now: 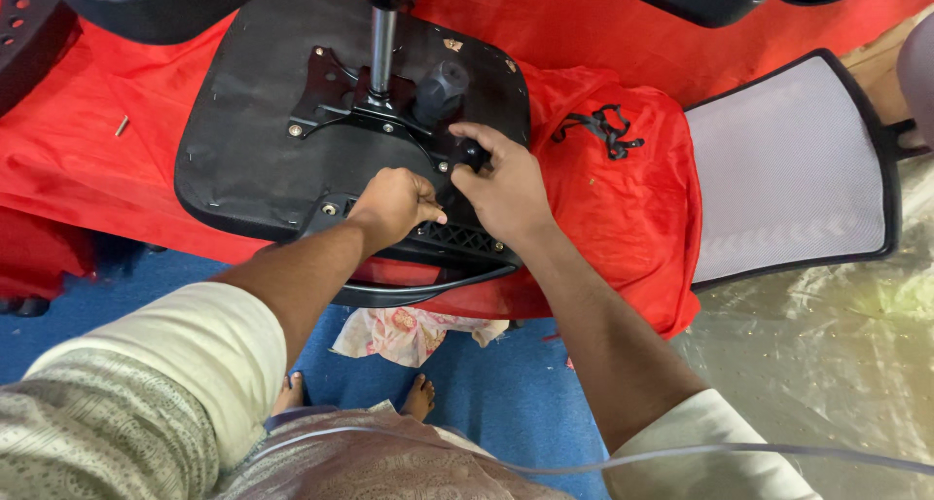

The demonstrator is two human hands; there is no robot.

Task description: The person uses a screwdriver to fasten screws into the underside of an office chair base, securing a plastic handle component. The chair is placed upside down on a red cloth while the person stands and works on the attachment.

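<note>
Upturned office chair seat (243,160) lies underside-up on red cloth (623,198), near table's front edge. Left hand (394,206) clenched in a loose fist at the black plastic bracket (457,239) on seat's near edge; can't tell what it pinches. Right hand (506,184) just beside, fingers curled on a small black knob (474,153) by the metal mechanism plate (360,106). Gas-lift column (381,38) stands upright beyond both hands. Open room to the right toward mesh backrest (788,169); loose screw (122,125) far left
</note>
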